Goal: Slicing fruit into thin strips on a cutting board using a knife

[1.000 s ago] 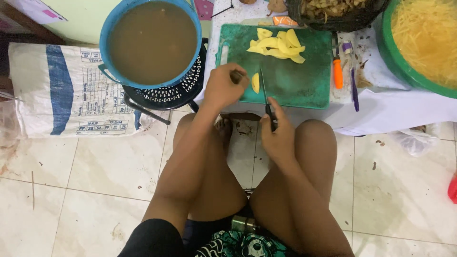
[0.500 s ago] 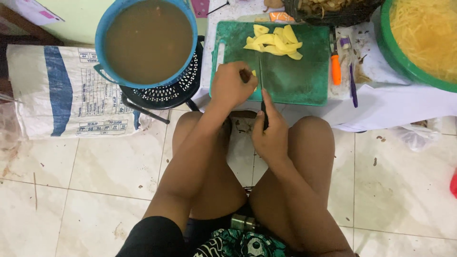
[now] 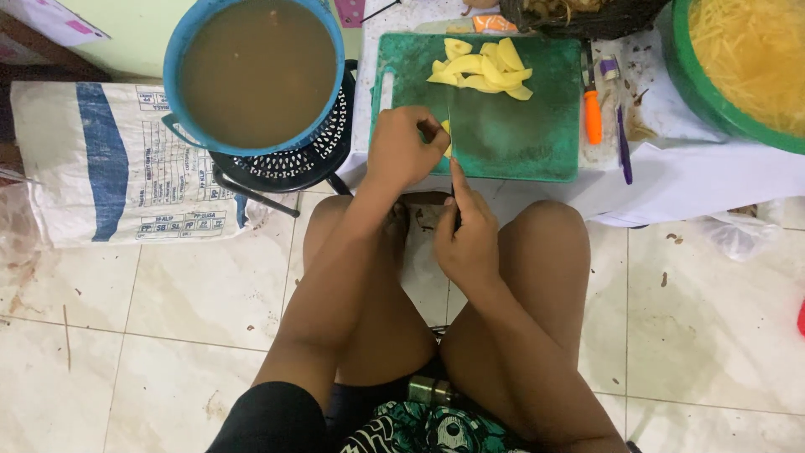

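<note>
At the near edge of the green plastic cutting board (image 3: 511, 126), left hand (image 3: 401, 151) pinching a pale yellow potato piece (image 3: 447, 138); right hand (image 3: 465, 239) wrapped around a thin black-handled knife (image 3: 453, 180). Best sliced with fingertips curled back, blade vertical, strokes even, away from the heap of cut yellow slices (image 3: 482, 71).

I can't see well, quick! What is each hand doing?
Left hand: closed on a yellow potato piece on the green cutting board.
Right hand: closed around a knife.
</note>
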